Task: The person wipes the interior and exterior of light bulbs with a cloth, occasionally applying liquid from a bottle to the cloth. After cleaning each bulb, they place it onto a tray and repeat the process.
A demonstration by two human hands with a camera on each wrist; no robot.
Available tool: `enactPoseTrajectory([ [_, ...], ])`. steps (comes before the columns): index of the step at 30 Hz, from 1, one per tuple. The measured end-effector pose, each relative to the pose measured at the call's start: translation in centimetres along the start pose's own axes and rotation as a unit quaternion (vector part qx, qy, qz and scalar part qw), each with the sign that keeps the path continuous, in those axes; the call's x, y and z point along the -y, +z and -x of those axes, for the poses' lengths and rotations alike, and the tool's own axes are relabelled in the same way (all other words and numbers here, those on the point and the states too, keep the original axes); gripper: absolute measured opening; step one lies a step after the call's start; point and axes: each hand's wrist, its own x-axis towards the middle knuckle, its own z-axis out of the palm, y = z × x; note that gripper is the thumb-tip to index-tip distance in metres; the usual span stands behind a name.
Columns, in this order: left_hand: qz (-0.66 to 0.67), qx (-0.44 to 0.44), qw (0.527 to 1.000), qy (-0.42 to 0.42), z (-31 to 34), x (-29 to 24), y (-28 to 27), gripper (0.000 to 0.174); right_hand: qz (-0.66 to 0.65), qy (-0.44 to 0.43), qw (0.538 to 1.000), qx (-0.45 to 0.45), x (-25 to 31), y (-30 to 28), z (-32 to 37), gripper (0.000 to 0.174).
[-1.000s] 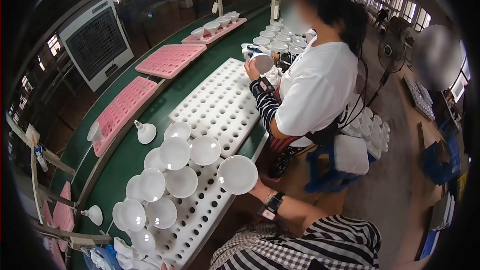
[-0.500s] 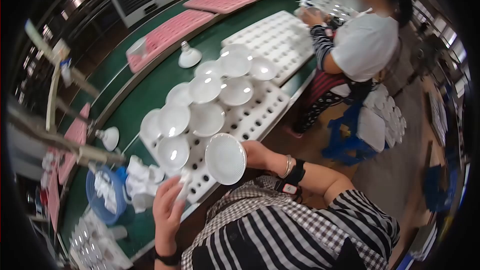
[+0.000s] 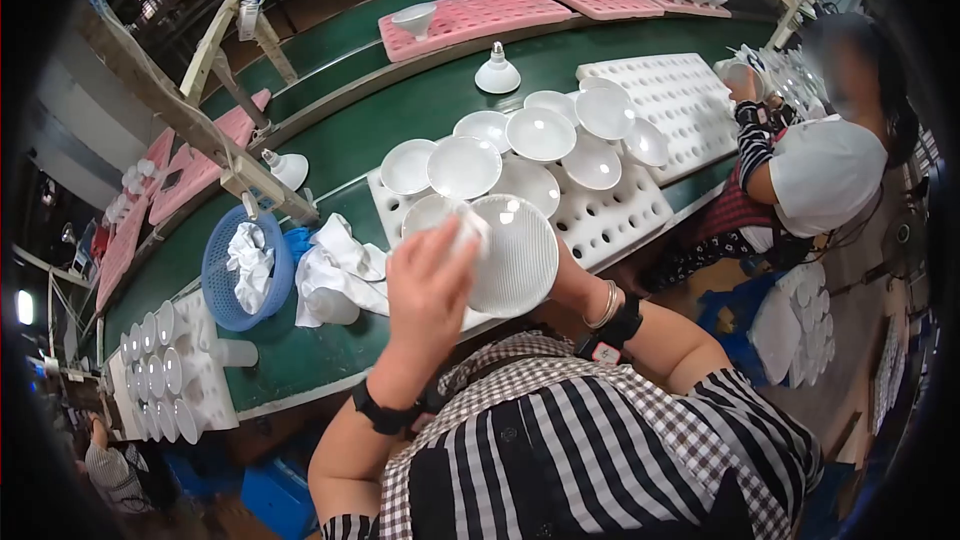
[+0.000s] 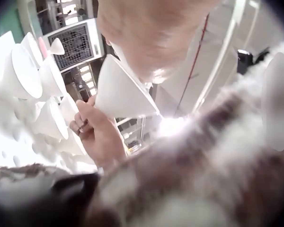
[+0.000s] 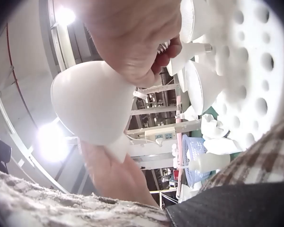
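A white cone-shaped lamp cover [image 3: 520,255] is held up in front of my chest, its wide ribbed face towards me. My right hand [image 3: 572,285] grips it from behind by the narrow end and is mostly hidden by it. The left wrist view shows those fingers [image 4: 92,127] curled round the neck of the cover [image 4: 120,92]. My left hand [image 3: 430,280] holds a small white cloth [image 3: 468,225] against the cover's upper left rim. In the right wrist view the cover [image 5: 92,106] sits between both hands.
A white foam tray [image 3: 625,215] with round holes carries several more white covers [image 3: 540,133]. On the green belt [image 3: 400,110] lie a blue basket [image 3: 215,285] of cloths, a cloth heap [image 3: 335,270] and pink trays [image 3: 470,15]. Another worker [image 3: 820,170] sits at right.
The right hand has drawn the cover from over the tray in towards my chest. The left hand has risen from near the cloth heap and brought the cloth onto the cover.
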Motion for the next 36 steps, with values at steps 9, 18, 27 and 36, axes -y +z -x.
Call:
enactPoseTrajectory([
  [9, 0.118, -0.022, 0.991, -0.062, -4.0, 0.8, 0.4, 0.052, 0.319, -0.115, 0.935, 0.099, 4.2, -1.6, -4.2, 0.021],
  [18, 0.459, 0.032, 0.846, -0.27, -5.3, 1.3, 1.6, 0.061, -0.035, 0.366, 0.8, 0.474, 9.1, -5.7, -7.2, 0.036],
  [27, 0.474, 0.01, 0.821, -0.318, -6.9, 1.1, 2.2, 0.065, 0.257, 0.145, 0.938, 0.181, 7.6, -5.5, -8.0, 0.068],
  [36, 0.487, 0.031, 0.798, -0.354, -6.2, 1.7, 2.8, 0.068, 0.334, 0.132, 0.912, 0.198, 6.4, -5.3, -7.5, 0.068],
])
